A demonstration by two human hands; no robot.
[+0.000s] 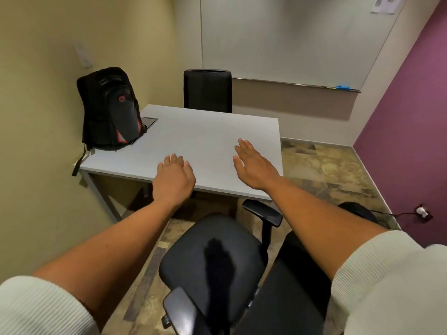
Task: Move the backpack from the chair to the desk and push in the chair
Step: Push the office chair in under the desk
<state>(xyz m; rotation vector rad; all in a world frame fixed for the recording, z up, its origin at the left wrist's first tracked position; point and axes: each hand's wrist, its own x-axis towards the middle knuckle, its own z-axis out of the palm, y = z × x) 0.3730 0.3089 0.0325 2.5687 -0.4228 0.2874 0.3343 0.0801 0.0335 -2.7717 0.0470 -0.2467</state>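
Your left hand (pixel 173 178) and right hand (pixel 254 165) hover above the near edge of the counter (pixel 205 139), fingers spread, holding nothing. The backpack (pixel 110 108) stands upright on the counter's far left corner. The chair (pixel 215 264) sits below your arms, not pushed in

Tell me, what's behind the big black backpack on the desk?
Behind the backpack is the yellowish wall, with a pale wall plate above it. Whatever sits directly behind the bag is covered. A dark desk panel peeks out beside it.
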